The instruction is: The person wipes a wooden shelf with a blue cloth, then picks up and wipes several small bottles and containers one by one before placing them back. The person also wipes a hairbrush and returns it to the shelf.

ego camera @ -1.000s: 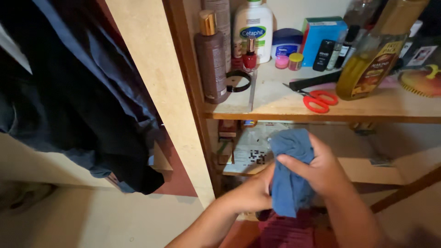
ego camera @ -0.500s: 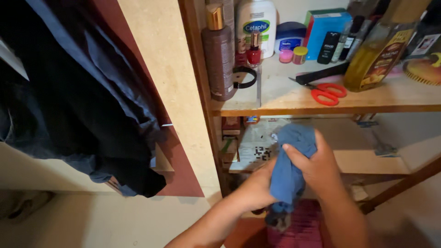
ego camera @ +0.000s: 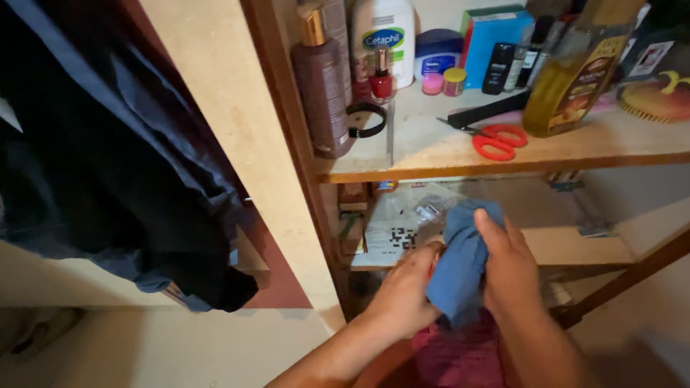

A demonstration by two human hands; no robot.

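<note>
While bunched, blue cloth (ego camera: 460, 266) fills both fingers (ego camera: 496, 233).

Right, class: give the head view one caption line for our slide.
Both hands, left hand and right hand, bunch a blue cloth below a cluttered wooden shelf.

— What do we record of the person's own body?

— We note two bare forearms, no sleeves in view. The left hand (ego camera: 405, 291) and right hand (ego camera: 512, 269) carry no gloves, rings or watch that we can see.

— Any markings?

— None we can make out; lighting is dim.
</note>
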